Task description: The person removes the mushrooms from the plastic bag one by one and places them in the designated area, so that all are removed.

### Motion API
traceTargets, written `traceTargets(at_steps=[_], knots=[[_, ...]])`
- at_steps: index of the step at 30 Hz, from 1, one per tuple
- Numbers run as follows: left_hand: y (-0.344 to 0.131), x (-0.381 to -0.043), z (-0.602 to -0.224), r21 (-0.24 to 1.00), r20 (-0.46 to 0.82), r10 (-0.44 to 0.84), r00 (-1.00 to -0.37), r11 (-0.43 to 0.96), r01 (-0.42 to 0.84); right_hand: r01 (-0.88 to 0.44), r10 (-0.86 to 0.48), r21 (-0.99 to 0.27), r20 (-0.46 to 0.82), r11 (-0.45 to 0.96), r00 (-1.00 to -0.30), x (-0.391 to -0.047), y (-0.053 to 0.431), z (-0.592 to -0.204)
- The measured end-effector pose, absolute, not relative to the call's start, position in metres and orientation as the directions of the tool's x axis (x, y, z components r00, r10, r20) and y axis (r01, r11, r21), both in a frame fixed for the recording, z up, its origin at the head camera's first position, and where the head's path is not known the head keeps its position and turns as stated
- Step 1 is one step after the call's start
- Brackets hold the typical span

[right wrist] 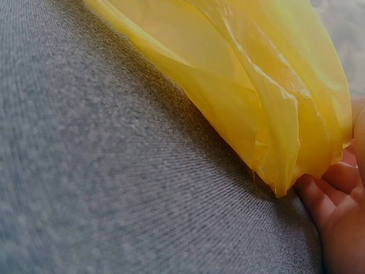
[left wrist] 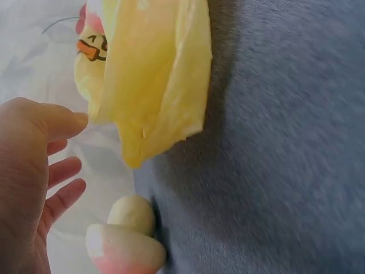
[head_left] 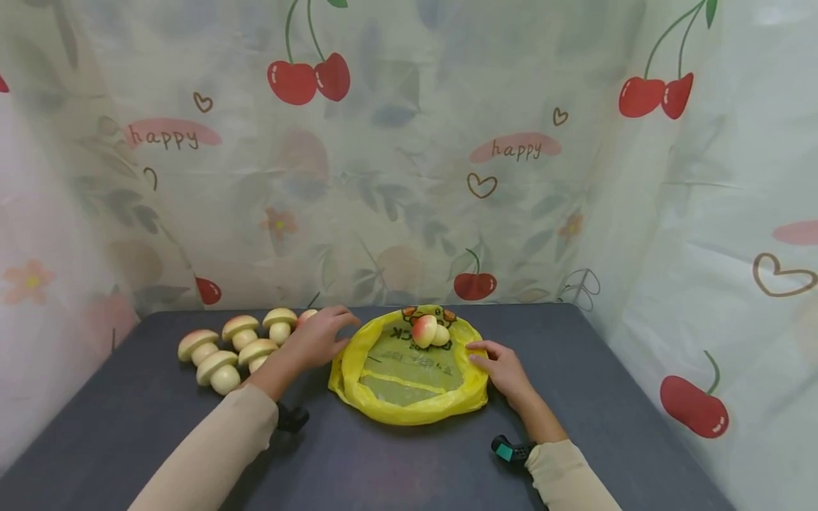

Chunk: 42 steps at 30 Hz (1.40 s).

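Note:
A yellow plastic bag (head_left: 409,414) lies with its mouth spread wide and its rim rolled outward. Inside it, toward the far side, is a toy mushroom (head_left: 424,331) with a red-and-cream cap. My left hand (head_left: 322,336) hovers beside the bag's left rim, fingers loosely bent and holding nothing. In the left wrist view its thumb (left wrist: 71,123) comes close to the bag; whether they touch I cannot tell. At the right rim, my right hand (head_left: 505,367) holds the plastic between thumb and fingers. Part of that grip is hidden behind the bag in the right wrist view.
Several toy mushrooms (head_left: 219,372) with cream stems and red-tinged caps are grouped left of the bag, one partly behind my left hand. Everything stands on a dark grey table (head_left: 396,468). A cherry-printed curtain (head_left: 409,213) encloses the back and sides.

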<state>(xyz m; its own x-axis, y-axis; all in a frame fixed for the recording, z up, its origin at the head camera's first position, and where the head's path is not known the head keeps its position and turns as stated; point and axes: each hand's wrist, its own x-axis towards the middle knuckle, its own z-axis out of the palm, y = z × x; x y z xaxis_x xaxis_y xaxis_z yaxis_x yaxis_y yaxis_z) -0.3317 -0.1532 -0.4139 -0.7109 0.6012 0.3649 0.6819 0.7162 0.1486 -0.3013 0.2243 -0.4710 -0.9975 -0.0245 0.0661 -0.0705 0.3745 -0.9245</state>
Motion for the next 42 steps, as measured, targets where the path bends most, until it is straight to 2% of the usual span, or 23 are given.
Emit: traceTargets(at_steps=[14, 19, 22, 28, 35, 42], knots=[[-0.118, -0.349, -0.406, 0.168, 0.279, 0.575, -0.769, 0.759, 0.629, -0.072, -0.027, -0.916, 0.066, 0.395, -0.997, -0.303, 0.225, -0.473], [-0.099, -0.351, -0.401, 0.202, 0.192, 0.563, -0.804, 0.779, 0.594, -0.072, -0.032, -0.920, 0.064, 0.385, -0.997, -0.304, 0.225, -0.473], [-0.086, -0.352, -0.399, 0.199, 0.149, 0.576, -0.804, 0.779, 0.595, -0.074, -0.027, -0.920, 0.069, 0.384, -0.997, -0.304, 0.226, -0.473], [-0.064, -0.352, -0.396, 0.136, 0.172, 0.590, -0.789, 0.779, 0.612, -0.072, -0.029, -0.920, 0.066, 0.386, -0.997, -0.303, 0.225, -0.473], [-0.042, -0.351, -0.400, 0.286, 0.134, 0.576, -0.806, 0.757, 0.588, -0.078, -0.027, -0.922, 0.073, 0.380, -0.997, -0.303, 0.227, -0.475], [-0.027, -0.352, -0.407, 0.332, 0.095, 0.581, -0.808, 0.747, 0.576, -0.079, -0.031, -0.920, 0.073, 0.384, -0.997, -0.303, 0.226, -0.473]])
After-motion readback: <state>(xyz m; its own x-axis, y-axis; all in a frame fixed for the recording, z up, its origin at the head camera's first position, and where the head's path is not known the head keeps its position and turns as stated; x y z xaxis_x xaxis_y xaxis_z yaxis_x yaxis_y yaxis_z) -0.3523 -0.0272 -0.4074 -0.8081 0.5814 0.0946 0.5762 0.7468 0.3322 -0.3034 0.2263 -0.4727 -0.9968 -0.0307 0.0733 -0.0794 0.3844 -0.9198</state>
